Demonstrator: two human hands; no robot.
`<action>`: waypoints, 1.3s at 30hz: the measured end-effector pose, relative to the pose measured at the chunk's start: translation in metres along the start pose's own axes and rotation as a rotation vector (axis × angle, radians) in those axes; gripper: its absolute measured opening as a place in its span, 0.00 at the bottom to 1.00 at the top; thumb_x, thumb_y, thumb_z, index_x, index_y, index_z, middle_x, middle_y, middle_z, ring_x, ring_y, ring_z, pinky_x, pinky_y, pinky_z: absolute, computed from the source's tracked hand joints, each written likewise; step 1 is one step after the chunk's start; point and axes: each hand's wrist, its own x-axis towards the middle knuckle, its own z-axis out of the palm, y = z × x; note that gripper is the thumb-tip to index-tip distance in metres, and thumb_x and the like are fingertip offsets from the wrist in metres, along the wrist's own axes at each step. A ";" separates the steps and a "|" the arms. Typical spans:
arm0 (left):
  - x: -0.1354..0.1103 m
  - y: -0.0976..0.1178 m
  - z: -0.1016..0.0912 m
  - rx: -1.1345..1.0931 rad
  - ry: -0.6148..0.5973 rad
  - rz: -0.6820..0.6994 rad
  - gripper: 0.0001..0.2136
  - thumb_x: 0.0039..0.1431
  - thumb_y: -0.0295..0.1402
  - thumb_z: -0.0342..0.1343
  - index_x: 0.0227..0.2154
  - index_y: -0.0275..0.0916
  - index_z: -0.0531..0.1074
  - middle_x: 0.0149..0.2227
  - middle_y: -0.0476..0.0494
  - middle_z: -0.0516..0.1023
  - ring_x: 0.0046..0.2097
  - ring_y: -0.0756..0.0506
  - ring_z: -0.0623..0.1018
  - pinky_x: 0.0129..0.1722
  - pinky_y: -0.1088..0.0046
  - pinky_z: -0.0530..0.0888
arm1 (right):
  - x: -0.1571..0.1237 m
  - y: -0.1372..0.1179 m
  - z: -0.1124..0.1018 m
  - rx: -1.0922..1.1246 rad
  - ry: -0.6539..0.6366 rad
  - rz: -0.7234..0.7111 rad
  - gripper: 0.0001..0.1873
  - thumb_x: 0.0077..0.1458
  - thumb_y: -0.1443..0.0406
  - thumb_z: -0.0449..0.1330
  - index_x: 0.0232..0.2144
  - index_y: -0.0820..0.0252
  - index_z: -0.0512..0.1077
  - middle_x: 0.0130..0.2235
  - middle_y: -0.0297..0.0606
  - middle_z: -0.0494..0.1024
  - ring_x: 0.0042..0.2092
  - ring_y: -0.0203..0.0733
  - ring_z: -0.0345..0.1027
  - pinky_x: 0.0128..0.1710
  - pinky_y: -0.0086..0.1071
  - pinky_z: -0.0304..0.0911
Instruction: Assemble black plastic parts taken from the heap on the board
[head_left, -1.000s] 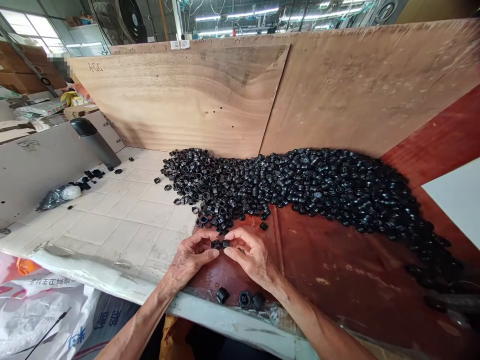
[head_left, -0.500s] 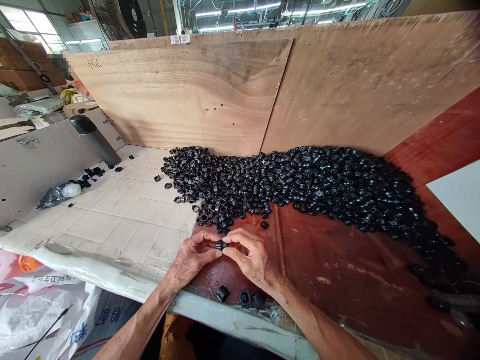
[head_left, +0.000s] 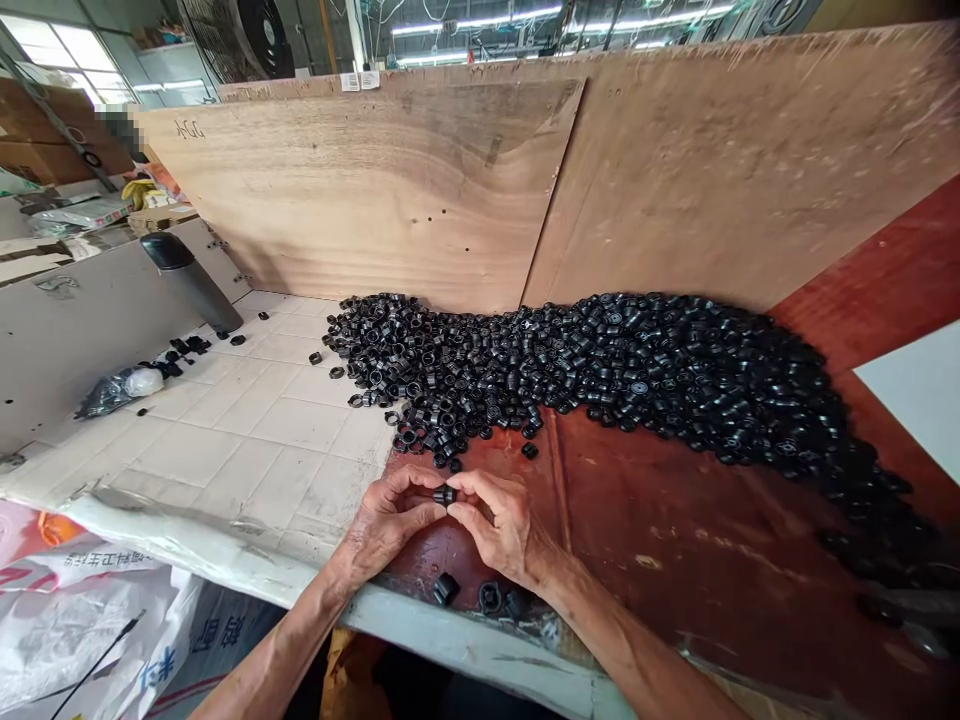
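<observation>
My left hand [head_left: 386, 522] and my right hand [head_left: 501, 522] meet near the table's front edge, fingertips pinched together on a small black plastic part [head_left: 445, 494]. Both hands press on it from either side. A long heap of small black plastic rings and caps [head_left: 600, 375] stretches across the table behind the hands, against the plywood backboard [head_left: 450, 200]. Three black parts [head_left: 480, 594] lie on the table just below my wrists, close to the front edge.
A dark cylindrical flask [head_left: 191, 280] leans at the left by a grey side panel. A crumpled plastic bag [head_left: 112, 390] and a few loose black parts [head_left: 184, 348] lie on the tiled surface [head_left: 247, 440]. Printed sacks [head_left: 82, 630] sit below the table's left corner.
The two separate black pieces held a second ago are pushed together into one between my fingertips. Both hands have shifted slightly toward me.
</observation>
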 end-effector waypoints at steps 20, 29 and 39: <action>0.000 0.001 0.000 -0.009 0.030 -0.025 0.12 0.54 0.39 0.72 0.37 0.40 0.79 0.36 0.47 0.84 0.37 0.45 0.82 0.42 0.68 0.79 | 0.001 -0.007 0.001 -0.073 -0.040 0.064 0.14 0.66 0.59 0.60 0.28 0.57 0.73 0.23 0.32 0.70 0.25 0.37 0.63 0.27 0.30 0.58; 0.000 -0.005 -0.001 -0.059 0.026 -0.044 0.13 0.53 0.37 0.74 0.38 0.40 0.80 0.36 0.48 0.85 0.37 0.46 0.83 0.44 0.69 0.79 | 0.003 -0.008 0.000 -0.035 0.005 0.110 0.13 0.64 0.60 0.60 0.26 0.56 0.70 0.23 0.32 0.71 0.25 0.37 0.64 0.27 0.30 0.60; -0.002 -0.007 -0.004 0.049 -0.036 -0.024 0.10 0.59 0.37 0.70 0.39 0.40 0.80 0.39 0.45 0.84 0.40 0.45 0.82 0.45 0.68 0.78 | 0.001 -0.008 0.002 0.036 0.005 0.123 0.05 0.62 0.64 0.59 0.33 0.56 0.73 0.29 0.34 0.76 0.29 0.39 0.69 0.31 0.30 0.63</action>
